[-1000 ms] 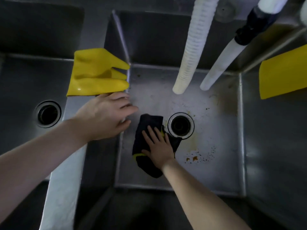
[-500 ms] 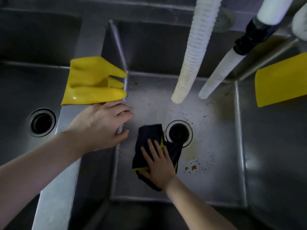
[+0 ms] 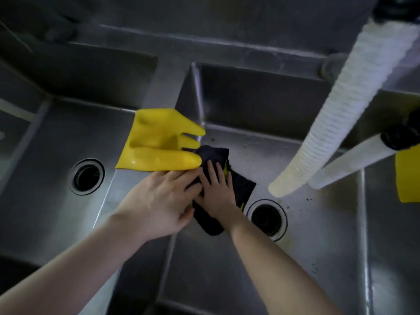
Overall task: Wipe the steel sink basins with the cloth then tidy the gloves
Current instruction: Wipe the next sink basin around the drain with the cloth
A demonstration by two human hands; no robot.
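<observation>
My right hand [image 3: 217, 189] presses flat on a dark cloth [image 3: 214, 155] with a yellow trim, against the left part of the middle sink basin [image 3: 318, 223] floor, near the basin's left wall. My left hand [image 3: 156, 198] rests on the steel divider [image 3: 109, 214] between the left and middle basins, fingers spread and touching the cloth's edge. A yellow rubber glove [image 3: 156, 142] lies draped over that divider just beyond my left hand. A second yellow glove [image 3: 408, 176] hangs at the right edge of the frame.
A white corrugated hose [image 3: 336, 123] and a smooth white tube [image 3: 345, 164] hang over the middle basin, ending above its drain [image 3: 267, 219]. Brown specks lie right of that drain. The left basin [image 3: 45, 155] has its own drain [image 3: 87, 176].
My right hand has slid the cloth from beside the drain to the left and farther back, up to the divider wall. My left hand has stayed on the divider. The view has shifted.
</observation>
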